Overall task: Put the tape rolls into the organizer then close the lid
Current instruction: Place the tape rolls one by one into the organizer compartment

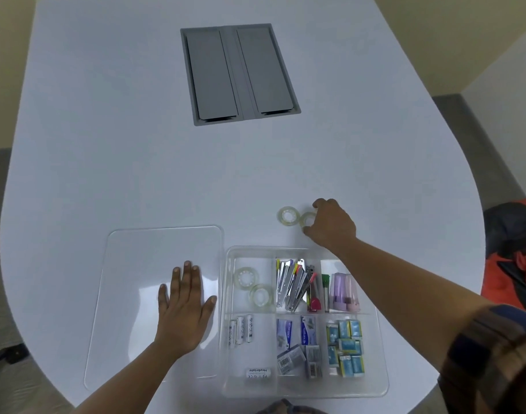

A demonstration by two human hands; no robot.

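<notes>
A clear organizer [226,339] with several compartments sits open at the table's near edge. Two clear tape rolls [246,277] [261,295] lie in its far left compartment. Beyond the organizer, two more tape rolls rest on the table: one [288,216] lies free, and my right hand [330,224] has its fingertips closed around the other [308,220]. The clear lid [136,264] lies flat on the table left of the organizer. My left hand [184,306] presses flat on the lid, fingers spread.
Other compartments hold batteries [241,328], staplers [291,283], staple boxes [296,342] and small blue boxes [345,343]. A grey cable hatch [239,74] is set into the white table [136,159] further back. An orange and black bag [512,249] lies at the right.
</notes>
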